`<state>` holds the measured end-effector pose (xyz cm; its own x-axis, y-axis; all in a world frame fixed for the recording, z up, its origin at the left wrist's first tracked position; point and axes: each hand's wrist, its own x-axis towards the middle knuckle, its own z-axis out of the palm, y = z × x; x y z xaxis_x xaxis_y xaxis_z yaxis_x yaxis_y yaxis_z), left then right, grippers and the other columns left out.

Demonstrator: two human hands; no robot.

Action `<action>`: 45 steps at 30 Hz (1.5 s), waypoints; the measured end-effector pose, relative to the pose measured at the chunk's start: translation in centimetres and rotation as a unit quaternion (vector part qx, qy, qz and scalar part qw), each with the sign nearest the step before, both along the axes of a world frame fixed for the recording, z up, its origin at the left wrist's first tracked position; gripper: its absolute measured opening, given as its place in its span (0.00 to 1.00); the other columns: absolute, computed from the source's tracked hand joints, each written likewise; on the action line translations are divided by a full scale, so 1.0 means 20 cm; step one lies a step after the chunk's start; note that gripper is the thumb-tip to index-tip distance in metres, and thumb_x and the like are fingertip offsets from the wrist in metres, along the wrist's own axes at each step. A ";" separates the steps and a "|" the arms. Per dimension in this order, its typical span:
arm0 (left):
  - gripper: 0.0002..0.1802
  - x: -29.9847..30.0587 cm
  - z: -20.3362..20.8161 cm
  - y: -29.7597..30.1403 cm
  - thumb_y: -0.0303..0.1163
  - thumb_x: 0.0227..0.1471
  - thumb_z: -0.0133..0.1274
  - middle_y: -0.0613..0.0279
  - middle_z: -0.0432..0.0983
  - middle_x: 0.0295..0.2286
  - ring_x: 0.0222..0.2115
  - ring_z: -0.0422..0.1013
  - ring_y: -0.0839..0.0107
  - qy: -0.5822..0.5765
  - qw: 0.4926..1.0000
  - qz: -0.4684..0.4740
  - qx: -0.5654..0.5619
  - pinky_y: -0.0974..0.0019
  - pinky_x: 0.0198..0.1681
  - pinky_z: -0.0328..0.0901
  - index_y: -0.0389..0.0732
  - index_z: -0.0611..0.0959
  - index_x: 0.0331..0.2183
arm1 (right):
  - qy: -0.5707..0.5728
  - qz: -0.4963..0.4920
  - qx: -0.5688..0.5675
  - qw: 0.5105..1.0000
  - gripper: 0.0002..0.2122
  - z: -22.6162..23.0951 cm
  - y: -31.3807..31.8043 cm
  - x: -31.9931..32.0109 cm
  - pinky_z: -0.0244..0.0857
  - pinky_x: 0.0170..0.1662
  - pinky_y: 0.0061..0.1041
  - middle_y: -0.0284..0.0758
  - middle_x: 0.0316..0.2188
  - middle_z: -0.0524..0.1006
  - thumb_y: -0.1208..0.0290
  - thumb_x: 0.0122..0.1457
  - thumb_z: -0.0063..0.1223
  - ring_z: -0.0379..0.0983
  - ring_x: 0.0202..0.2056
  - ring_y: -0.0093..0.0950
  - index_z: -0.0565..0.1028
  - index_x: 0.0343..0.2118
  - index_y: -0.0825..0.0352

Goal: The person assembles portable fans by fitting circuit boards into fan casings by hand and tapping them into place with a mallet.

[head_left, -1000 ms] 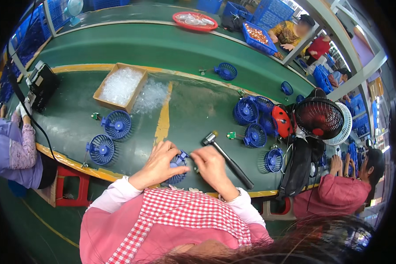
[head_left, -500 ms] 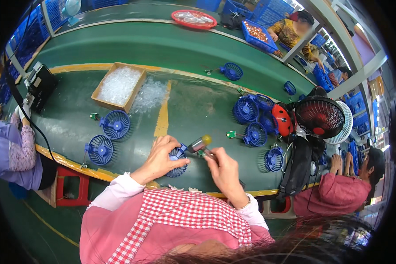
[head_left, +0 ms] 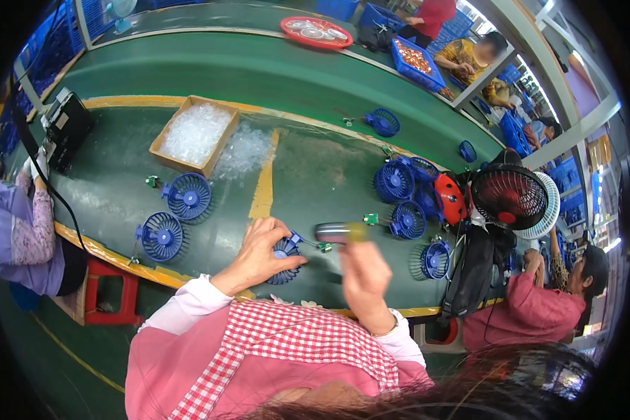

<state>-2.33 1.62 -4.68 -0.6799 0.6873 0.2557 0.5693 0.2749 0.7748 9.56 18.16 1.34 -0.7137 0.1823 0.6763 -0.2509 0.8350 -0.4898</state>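
Since the earlier frame, our hammer [head_left: 339,232] has shifted right, off the stem [head_left: 295,239] of the fan [head_left: 283,276]; its head now lies nearly level, blurred and clear of the blue plastic. Our left hand [head_left: 253,257] stays on the fan, thumb laid across the cage and the other fingers bent over its far side, partly closed around it. Our right hand [head_left: 366,271] has its fingers curled round the hammer close below the head; blur and the hand itself hide most of the handle, so we cannot tell how firm that grip is.

We have the fan on the tabletop [head_left: 318,168], near the front edge, with its stem pointing away and to the right. Thin wire runs from there to a small green board [head_left: 325,247].

We judge the fan light and fairly stiff, though its thin ribs could crack under a hard squeeze and the smooth plastic could slip. We would hold it by the cage rim, pressed flat, and keep our fingers off the stem. Wire and board look the most fragile, so we would not lift by them.
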 end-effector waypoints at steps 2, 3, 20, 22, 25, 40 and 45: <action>0.25 0.00 -0.01 0.02 0.44 0.32 0.68 0.59 0.69 0.33 0.39 0.62 0.59 0.020 1.000 -0.013 -0.006 0.60 0.43 0.57 0.37 0.79 0.29 | -0.242 -0.010 0.083 0.967 0.19 -0.13 0.00 0.04 0.65 0.23 0.35 0.38 0.23 0.73 0.77 0.53 0.54 0.72 0.22 0.39 0.72 0.49 0.57; 0.25 0.01 -0.01 0.02 0.45 0.32 0.68 0.59 0.69 0.33 0.39 0.62 0.59 0.017 1.000 -0.005 -0.010 0.60 0.43 0.57 0.38 0.79 0.29 | -0.243 -0.006 0.083 0.967 0.19 -0.14 0.00 0.03 0.65 0.23 0.35 0.38 0.23 0.73 0.77 0.53 0.54 0.72 0.22 0.39 0.72 0.49 0.57; 0.24 0.02 -0.02 0.00 0.45 0.34 0.67 0.61 0.71 0.34 0.40 0.63 0.62 0.016 1.000 -0.004 0.007 0.61 0.46 0.56 0.36 0.81 0.29 | -0.190 -0.030 -0.020 0.981 0.15 -0.14 0.08 -0.01 0.67 0.29 0.32 0.39 0.28 0.75 0.77 0.49 0.59 0.73 0.27 0.37 0.76 0.42 0.65; 0.22 0.03 -0.03 -0.01 0.43 0.35 0.67 0.61 0.73 0.34 0.40 0.65 0.62 -0.038 0.998 -0.005 0.042 0.61 0.46 0.58 0.37 0.83 0.31 | -0.173 -0.076 0.021 0.982 0.13 -0.09 0.12 -0.03 0.67 0.38 0.30 0.42 0.32 0.76 0.77 0.48 0.59 0.72 0.35 0.37 0.77 0.39 0.69; 0.17 0.03 0.01 -0.02 0.36 0.39 0.66 0.62 0.76 0.31 0.36 0.69 0.70 -0.185 0.977 -0.022 0.105 0.66 0.41 0.63 0.36 0.83 0.32 | -0.138 0.005 -0.056 0.989 0.13 -0.07 0.07 -0.03 0.66 0.39 0.31 0.41 0.34 0.76 0.78 0.45 0.61 0.72 0.36 0.38 0.77 0.37 0.70; 0.08 0.08 0.07 -0.05 0.26 0.48 0.58 0.62 0.77 0.30 0.31 0.73 0.78 -0.567 0.790 0.012 0.234 0.75 0.36 0.68 0.33 0.80 0.33 | -0.077 0.074 -0.049 0.993 0.07 -0.16 -0.02 -0.01 0.60 0.34 0.29 0.34 0.22 0.74 0.79 0.44 0.62 0.70 0.27 0.32 0.75 0.26 0.67; 0.08 0.08 0.07 -0.06 0.25 0.49 0.57 0.61 0.77 0.31 0.31 0.73 0.77 -0.593 0.769 0.011 0.239 0.75 0.37 0.68 0.33 0.80 0.33 | -0.083 0.078 -0.063 0.992 0.06 -0.16 -0.05 0.01 0.60 0.33 0.29 0.35 0.22 0.73 0.79 0.45 0.61 0.69 0.27 0.32 0.74 0.25 0.68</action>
